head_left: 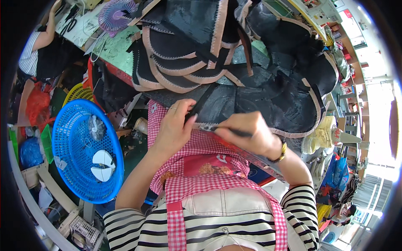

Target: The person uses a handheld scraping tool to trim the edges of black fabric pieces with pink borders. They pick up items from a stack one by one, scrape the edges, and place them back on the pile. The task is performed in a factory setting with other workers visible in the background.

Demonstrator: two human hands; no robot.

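A black, shiny-surfaced material piece with a pale pink, zigzag-stitched border lies before me on the worktable. My left hand is at its near left corner, thumb and fingers curled round a dark strip at the edge. My right hand is closed in a fist over the near edge, on a dark handle-like object; its kind is mostly hidden. Between the hands shows a short stretch of the pale border. Beyond lies a pile of similar black pieces with pink edging.
At left stands a blue plastic basket holding white pieces and a clear bag. A yellow basket is behind it. On the far left table are a purple fan and scissors; a person sits there. Thread cones stand right.
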